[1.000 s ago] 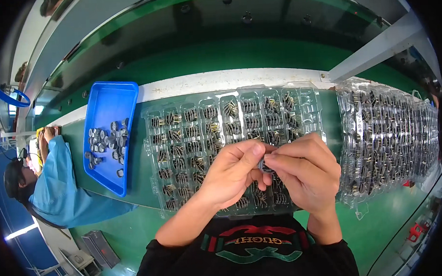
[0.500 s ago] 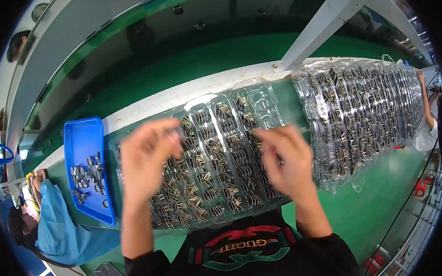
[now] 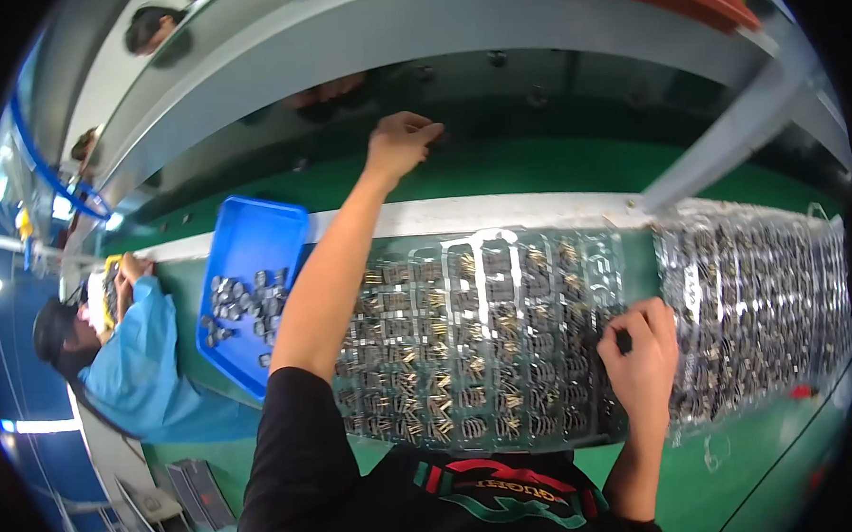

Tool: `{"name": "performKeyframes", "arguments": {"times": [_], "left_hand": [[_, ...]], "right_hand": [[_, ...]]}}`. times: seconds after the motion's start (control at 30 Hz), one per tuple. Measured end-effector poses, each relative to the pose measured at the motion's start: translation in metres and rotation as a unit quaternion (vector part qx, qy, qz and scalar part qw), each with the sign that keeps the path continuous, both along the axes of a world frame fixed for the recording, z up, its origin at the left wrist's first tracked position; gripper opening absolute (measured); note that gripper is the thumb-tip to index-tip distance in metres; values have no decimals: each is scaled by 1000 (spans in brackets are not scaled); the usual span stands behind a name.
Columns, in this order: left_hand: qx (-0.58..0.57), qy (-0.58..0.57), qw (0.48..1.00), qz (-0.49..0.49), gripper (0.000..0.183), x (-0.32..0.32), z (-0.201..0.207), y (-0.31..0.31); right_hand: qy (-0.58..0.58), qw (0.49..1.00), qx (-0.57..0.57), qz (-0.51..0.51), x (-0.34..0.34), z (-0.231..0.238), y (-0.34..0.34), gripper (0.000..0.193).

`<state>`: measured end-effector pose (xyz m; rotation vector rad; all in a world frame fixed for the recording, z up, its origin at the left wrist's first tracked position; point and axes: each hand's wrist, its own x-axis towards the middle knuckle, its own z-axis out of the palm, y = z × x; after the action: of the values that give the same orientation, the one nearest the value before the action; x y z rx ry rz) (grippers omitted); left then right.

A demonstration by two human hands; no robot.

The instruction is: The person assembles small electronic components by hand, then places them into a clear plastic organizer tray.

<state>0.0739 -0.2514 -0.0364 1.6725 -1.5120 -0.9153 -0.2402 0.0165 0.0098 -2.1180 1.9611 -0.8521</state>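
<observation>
Landmark is the clear tray (image 3: 605,270), flat on the green table in front of the person. Small dark parts with brassy pins (image 3: 471,369) sit in most of its compartments. Left hand (image 3: 402,149) is out past the tray's far edge, beyond the white rail (image 3: 424,214), above the dark green surface (image 3: 536,171); fingers bunched, thumb close to index, blurred, cannot tell whether anything is pinched. Right hand (image 3: 642,352) is at the tray's right edge; fingers loosely curled, thumb and index bent round a dark spot, cannot tell if that is a gap or a held part, nor whether hand touches tray. Blue tray (image 3: 258,230) is left of the clear tray, grey-black round pieces (image 3: 224,294) in it. More filled clear trays (image 3: 667,267) are just right of the clear tray. Grey post (image 3: 734,129) rises past its far right corner. Co-worker in blue (image 3: 169,377) is well left of it.
</observation>
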Motion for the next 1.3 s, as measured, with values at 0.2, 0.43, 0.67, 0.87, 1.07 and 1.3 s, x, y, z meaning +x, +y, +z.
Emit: {"name": "performKeyframes", "arguments": {"times": [0.2, 0.43, 0.67, 0.87, 1.07, 1.3], "left_hand": [[-79, -435, 896, 42, 29, 109, 17, 2], [-101, -350, 931, -22, 42, 205, 14, 22], [-133, -213, 967, -37, 34, 95, 46, 69], [-113, 127, 973, -158, 38, -19, 83, 189], [55, 391, 907, -143, 38, -63, 76, 247], [107, 406, 894, -158, 40, -68, 75, 261]], "right_hand": [[-3, 1000, 16, -17, -3, -6, 5, 18], [-297, 953, -64, -9, -9, -17, 11, 13], [-658, 743, -43, 113, 9, -3, 5, 11], [-637, 757, 21, 141, 52, 15, -11, 25], [-489, 862, 3, 135, 72, 34, -9, 23], [-288, 930, -121, 192, 65, 38, -12, 31]]}}
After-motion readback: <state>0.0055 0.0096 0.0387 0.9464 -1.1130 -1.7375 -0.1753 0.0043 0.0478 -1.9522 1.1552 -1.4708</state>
